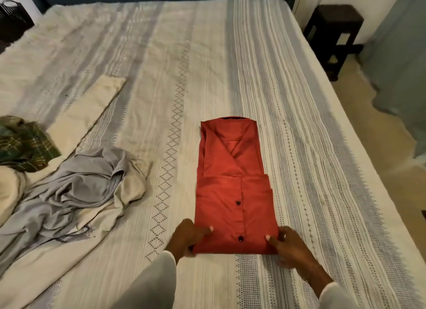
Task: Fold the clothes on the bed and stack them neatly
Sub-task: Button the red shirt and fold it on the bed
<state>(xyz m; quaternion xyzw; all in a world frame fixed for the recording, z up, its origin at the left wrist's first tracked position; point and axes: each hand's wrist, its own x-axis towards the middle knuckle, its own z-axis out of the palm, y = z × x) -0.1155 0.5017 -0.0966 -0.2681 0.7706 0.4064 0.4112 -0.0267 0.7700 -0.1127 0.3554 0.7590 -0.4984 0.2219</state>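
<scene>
Your left hand point(190, 236) grips the near left corner of the red shirt point(232, 189), thumb laid on top of the cloth and fingers curled under the folded edge; your right hand point(288, 243) grips the near right corner likewise, thumb on top, fingers wrapped round the edge; pale sleeves cover both forearms. Item one, red shirt: folded into a long narrow rectangle, lying flat on the bedspread point(288, 96) right of centre, collar at the far end, near portion doubled over with two dark buttons showing on the placket; near edge held between your two hands. Item two, grey garment point(87, 189): unfolded, crumpled in a loose heap on the left of the bed, well apart from the shirt. Item three, cream cloth point(92, 106): long pale strip lying flat and slanted, beyond the grey garment. Item four, green plaid cloth point(25, 145): bunched at the left edge of view, touching the cream cloth; whether folded, you cannot tell. Item five, another cream piece point(9, 189): rumpled at the left edge, partly under the grey garment. Bedspread: off-white with grey-blue woven stripes and diamond bands. Surroundings: dark wooden side table point(334, 32) on the floor to the right of the bed; grey-blue curtain point(401, 66) just beyond it at the right edge; dark basket point(13, 18) at the far left corner.
</scene>
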